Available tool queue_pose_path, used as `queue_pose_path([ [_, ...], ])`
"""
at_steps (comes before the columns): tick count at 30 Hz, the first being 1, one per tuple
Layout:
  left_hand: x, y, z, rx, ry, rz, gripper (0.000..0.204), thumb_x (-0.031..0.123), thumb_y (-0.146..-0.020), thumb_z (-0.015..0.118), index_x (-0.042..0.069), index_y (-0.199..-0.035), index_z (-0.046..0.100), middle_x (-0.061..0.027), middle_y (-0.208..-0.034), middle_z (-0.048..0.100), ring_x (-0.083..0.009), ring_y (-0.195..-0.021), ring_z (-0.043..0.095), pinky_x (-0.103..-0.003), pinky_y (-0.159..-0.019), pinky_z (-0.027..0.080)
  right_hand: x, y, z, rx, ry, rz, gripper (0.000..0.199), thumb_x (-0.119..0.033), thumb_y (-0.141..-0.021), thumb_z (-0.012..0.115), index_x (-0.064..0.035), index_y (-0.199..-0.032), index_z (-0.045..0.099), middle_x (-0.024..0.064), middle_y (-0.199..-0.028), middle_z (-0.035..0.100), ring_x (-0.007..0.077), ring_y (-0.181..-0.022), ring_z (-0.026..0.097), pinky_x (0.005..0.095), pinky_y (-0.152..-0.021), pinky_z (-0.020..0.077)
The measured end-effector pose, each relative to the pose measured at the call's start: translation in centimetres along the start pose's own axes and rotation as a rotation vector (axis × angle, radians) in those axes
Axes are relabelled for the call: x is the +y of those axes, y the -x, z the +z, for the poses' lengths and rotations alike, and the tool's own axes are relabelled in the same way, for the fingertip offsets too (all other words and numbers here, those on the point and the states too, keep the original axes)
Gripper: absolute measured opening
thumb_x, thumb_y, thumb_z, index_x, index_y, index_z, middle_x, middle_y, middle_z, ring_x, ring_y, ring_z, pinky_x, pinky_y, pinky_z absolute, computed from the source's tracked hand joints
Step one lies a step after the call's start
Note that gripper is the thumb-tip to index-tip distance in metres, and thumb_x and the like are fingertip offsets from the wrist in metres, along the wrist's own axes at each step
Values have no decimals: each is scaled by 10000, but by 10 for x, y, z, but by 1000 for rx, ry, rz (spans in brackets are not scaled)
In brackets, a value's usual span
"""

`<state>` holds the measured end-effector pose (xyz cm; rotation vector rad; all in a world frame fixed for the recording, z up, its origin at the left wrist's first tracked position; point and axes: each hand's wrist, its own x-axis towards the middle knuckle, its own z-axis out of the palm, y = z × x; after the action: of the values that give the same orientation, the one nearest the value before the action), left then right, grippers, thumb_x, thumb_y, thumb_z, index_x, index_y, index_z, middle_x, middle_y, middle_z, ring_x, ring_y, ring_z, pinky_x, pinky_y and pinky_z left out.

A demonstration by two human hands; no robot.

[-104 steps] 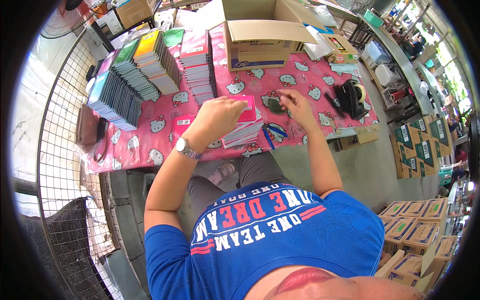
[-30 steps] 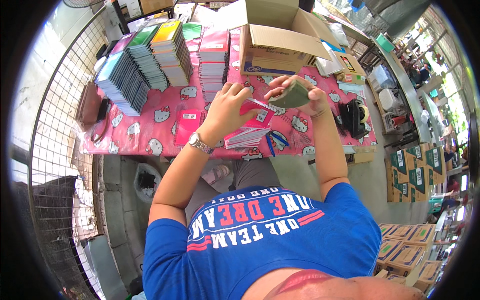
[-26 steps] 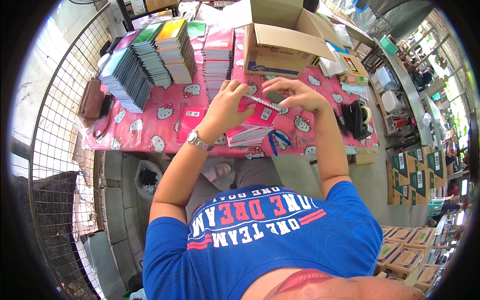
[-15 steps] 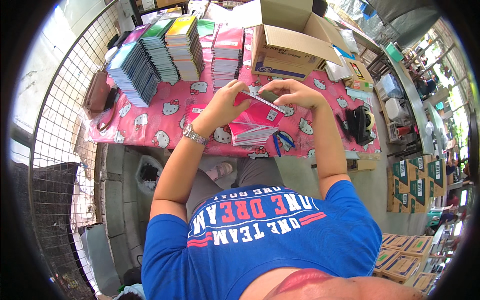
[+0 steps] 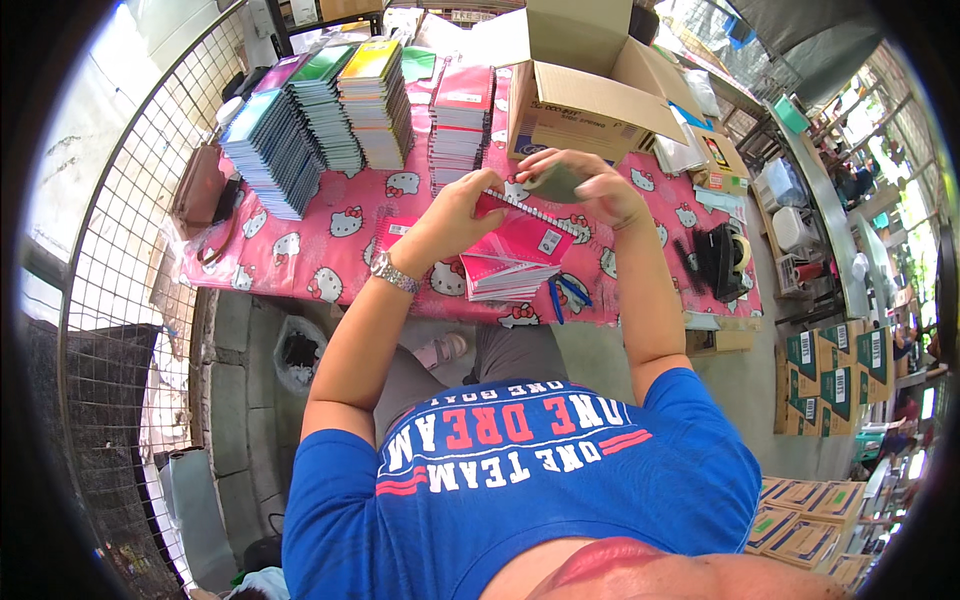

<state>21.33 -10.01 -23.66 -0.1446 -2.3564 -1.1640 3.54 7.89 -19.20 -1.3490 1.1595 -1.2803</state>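
My left hand (image 5: 458, 214) pinches the upper left corner of a pink spiral notebook (image 5: 530, 238), whose white coil edge slants down to the right. Just above that coil, my right hand (image 5: 606, 192) grips a flat grey-green piece (image 5: 556, 186); its material is unclear. Under the held notebook lies a short, uneven stack of pink notebooks (image 5: 508, 284). Another pink notebook (image 5: 397, 228) shows partly behind my left wrist. A blue-handled hand tool (image 5: 572, 290) rests right of the stack, near the table's front edge.
Tall stacks of blue (image 5: 268, 150), green (image 5: 328, 105), yellow (image 5: 375, 100) and red-pink notebooks (image 5: 462, 125) line the back. An open cardboard box (image 5: 580, 115) stands behind my right hand. At the right sits a black tape dispenser (image 5: 715, 262). A brown bag (image 5: 197, 190) is far left.
My right hand has lifted slightly off the coil and turned, so the grey-green piece now shows its flat face. My left hand still holds the notebook in nearly the same place.
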Motion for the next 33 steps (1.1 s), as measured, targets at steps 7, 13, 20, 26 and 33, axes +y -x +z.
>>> queue_pose_path([
  [7, 9, -4, 1, 13, -37, -150, 244, 115, -859, 725, 30, -1055, 607, -77, -785, 595, -126, -643, 520, -288, -602, 456, 131, 34, -61, 681, 539, 410, 563, -418, -800, 693, -47, -1221, 656, 137, -1181, 666, 285, -1164, 601, 390, -1051, 419],
  [13, -8, 9, 18, 180, 362, -370, 182, 74, -927, 674, -21, -1080, 646, -23, -838, 658, -73, -721, 591, -235, -649, 508, 240, 111, 7, 974, 1357, 302, 819, -491, -826, 716, -93, -1472, 407, 221, -1474, 406, 454, -1402, 307, 557, -1138, 274],
  [20, 1, 15, 35, 338, 587, -414, 160, 49, -916, 694, -11, -1064, 690, -20, -884, 694, -56, -768, 625, -210, -669, 537, 246, 143, 100, 876, 1251, 568, 666, -337, -859, 713, 3, -1384, 485, 237, -1321, 518, 402, -1214, 493, 532, -1039, 386],
  [26, -3, 25, 47, 483, 326, -293, 161, 45, -883, 725, -10, -1032, 700, -45, -883, 704, -72, -740, 643, -229, -638, 538, 83, 79, 114, 1215, 842, -35, 615, -186, -810, 744, -36, -1368, 534, 168, -1229, 570, 335, -1107, 557, 410, -962, 449],
  [33, 1, 32, 53, 512, 159, -181, 172, -4, -838, 709, 1, -1009, 699, -111, -889, 694, -161, -713, 685, -273, -626, 554, 30, 39, 138, 804, 1128, -178, 581, -178, -740, 756, -51, -1291, 622, 142, -1143, 597, 329, -1078, 575, 410, -909, 491],
])
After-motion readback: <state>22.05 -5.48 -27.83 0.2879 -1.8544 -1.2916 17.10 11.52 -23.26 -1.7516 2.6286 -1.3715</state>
